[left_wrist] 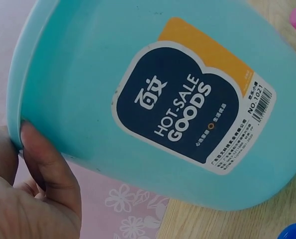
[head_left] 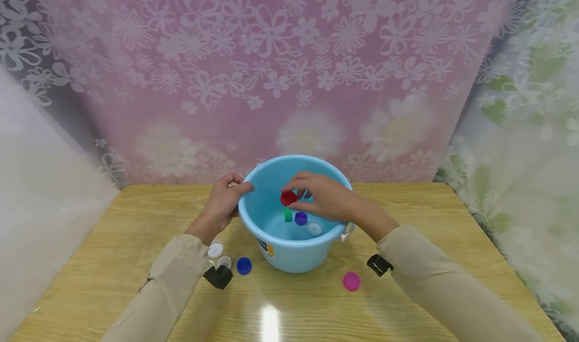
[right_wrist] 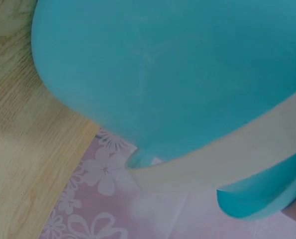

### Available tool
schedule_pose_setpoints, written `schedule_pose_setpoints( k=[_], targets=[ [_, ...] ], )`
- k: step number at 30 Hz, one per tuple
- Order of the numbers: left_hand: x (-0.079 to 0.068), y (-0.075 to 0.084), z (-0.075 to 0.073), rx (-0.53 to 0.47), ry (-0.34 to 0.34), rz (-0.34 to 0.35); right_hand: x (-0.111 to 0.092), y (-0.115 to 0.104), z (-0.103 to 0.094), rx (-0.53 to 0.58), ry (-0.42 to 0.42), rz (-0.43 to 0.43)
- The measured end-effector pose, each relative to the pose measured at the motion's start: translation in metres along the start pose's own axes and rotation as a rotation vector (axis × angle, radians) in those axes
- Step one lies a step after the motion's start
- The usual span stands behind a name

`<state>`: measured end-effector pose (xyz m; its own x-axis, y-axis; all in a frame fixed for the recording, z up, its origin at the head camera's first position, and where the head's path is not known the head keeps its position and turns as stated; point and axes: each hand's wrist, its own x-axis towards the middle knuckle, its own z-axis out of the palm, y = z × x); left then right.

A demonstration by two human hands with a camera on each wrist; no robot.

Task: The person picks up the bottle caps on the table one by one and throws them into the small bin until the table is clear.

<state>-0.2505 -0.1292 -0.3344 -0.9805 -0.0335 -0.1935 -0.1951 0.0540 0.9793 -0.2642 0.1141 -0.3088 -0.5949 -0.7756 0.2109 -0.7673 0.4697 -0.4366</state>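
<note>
A light blue bucket [head_left: 294,259] stands on the wooden table in the head view. My left hand [head_left: 221,201] grips its rim at the left, with the thumb over the edge; the left wrist view shows this hand [left_wrist: 43,184] beside the labelled bucket wall [left_wrist: 88,99]. Inside the bucket's mouth, my right hand [head_left: 327,196] pinches a red bottle cap [head_left: 288,198] between thumb and fingers. Below it in the bucket lie a green cap [head_left: 288,215], a purple cap [head_left: 300,218] and a white cap [head_left: 314,229]. The right wrist view has mostly the bucket's outer wall [right_wrist: 152,64] and handle [right_wrist: 227,154].
Left of the bucket, two whitish caps [head_left: 215,249] and a blue cap [head_left: 244,265] lie on the table [head_left: 149,216], close to the left forearm. A pink cap [head_left: 351,281] lies at the front right. Behind the table hangs a pink flowered curtain [head_left: 307,80].
</note>
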Motion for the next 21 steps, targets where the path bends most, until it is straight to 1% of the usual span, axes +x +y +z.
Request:
schedule_pose_setpoints(
  k=[4,9,17,21],
  targets=[
    [0.0,-0.0011,-0.0005,0.003,-0.006,0.003,0.0001,-0.0018,0.0006,-0.037,-0.033,-0.003],
    [-0.0012,0.0,0.0009,0.0,-0.012,0.009,-0.0008,-0.0023,0.0003,-0.059,-0.051,0.011],
    [-0.0006,-0.0004,0.0009,-0.029,-0.015,-0.006,0.0005,-0.0022,0.0006,-0.045,-0.114,0.043],
    [-0.0007,-0.0008,0.0006,-0.042,-0.018,-0.011,0.0004,-0.0028,0.0002,-0.034,-0.131,0.056]
  ],
)
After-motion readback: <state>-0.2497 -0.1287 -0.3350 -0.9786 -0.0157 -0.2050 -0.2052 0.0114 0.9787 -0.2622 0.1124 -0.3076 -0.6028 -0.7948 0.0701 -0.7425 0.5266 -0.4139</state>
